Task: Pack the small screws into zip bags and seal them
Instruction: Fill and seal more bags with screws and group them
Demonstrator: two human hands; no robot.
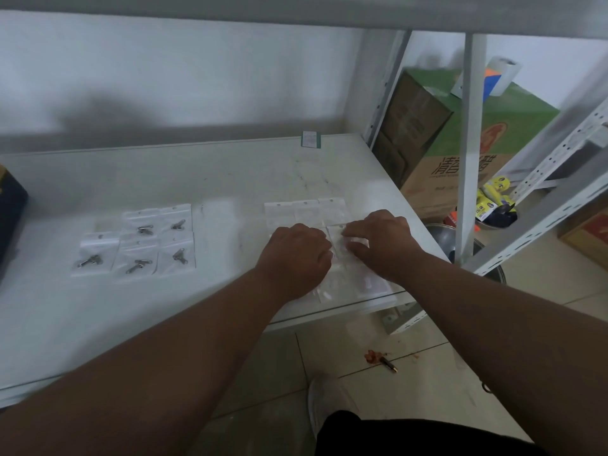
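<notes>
Several small clear zip bags with metal screws [141, 250] inside lie in two rows on the left of the white table [214, 179]. On the right, empty clear zip bags [306, 210] are laid out flat near the table's corner. My left hand [296, 255] and my right hand [381, 240] rest side by side on these bags. Both sets of fingertips pinch one clear zip bag [340, 245] between them. The blur hides whether anything is inside it. More bags [342, 287] lie under my wrists.
A dark box [10, 209] sits at the table's left edge. A small white-green card [311, 139] stands at the back edge. Right of the table are metal shelf posts [470, 143], a green carton [460, 139] and a metal bowl [444, 240] on the floor.
</notes>
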